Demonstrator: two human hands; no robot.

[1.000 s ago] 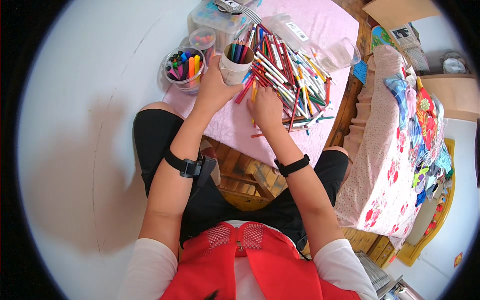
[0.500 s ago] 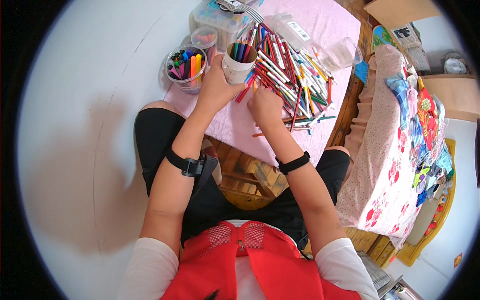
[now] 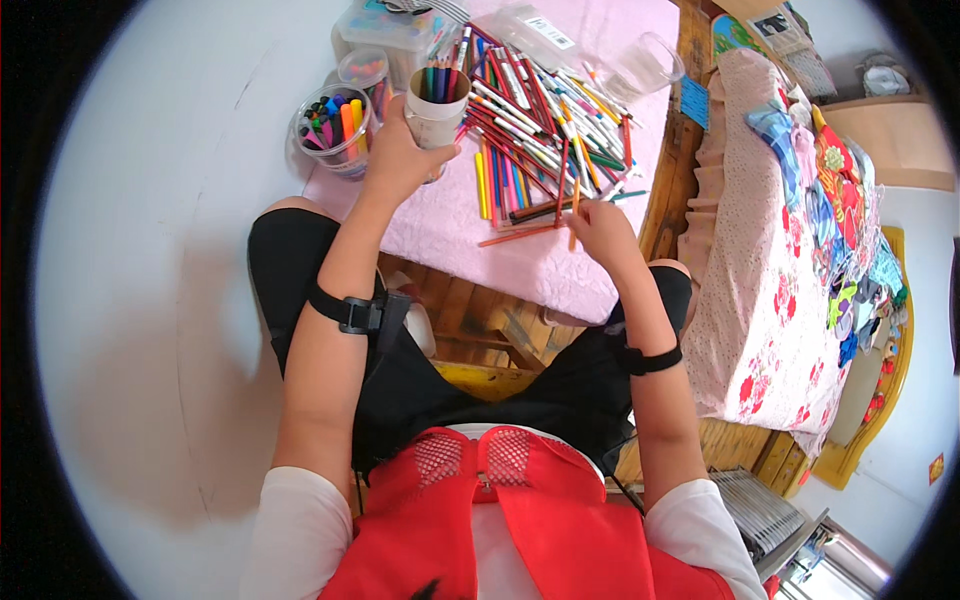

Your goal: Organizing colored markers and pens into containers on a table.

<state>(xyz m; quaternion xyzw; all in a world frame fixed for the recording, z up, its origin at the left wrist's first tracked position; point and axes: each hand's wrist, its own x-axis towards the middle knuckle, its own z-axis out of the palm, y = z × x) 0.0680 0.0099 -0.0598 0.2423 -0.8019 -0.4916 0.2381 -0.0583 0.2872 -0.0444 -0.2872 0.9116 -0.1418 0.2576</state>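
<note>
My left hand (image 3: 398,162) is wrapped round a white cylindrical cup (image 3: 436,126), held upright-ish with several colored pencils (image 3: 438,86) standing in it. At the near right of the pile, my right hand (image 3: 606,236) is closed in a pinch on an orange pencil (image 3: 574,206). Beside its fingertips lie a few loose pencils, among them another orange pencil (image 3: 520,236). The large pile of pencils and white-barrelled pens (image 3: 545,120) spreads over the pink cloth (image 3: 440,225). Left of the cup stands a clear round tub (image 3: 332,158) of thick markers.
A smaller clear tub (image 3: 362,68) and a lidded plastic box (image 3: 385,28) stand behind the marker tub. Two clear containers, one flat (image 3: 528,36) and one round (image 3: 655,68), lie behind the pile. A bed with a floral cover (image 3: 755,330) is at the right; a white wall (image 3: 130,250) borders the left.
My right hand has moved right and nearer, away from the cup, and now pinches an orange pencil. The left hand still grips the cup. The whole view has shifted slightly.
</note>
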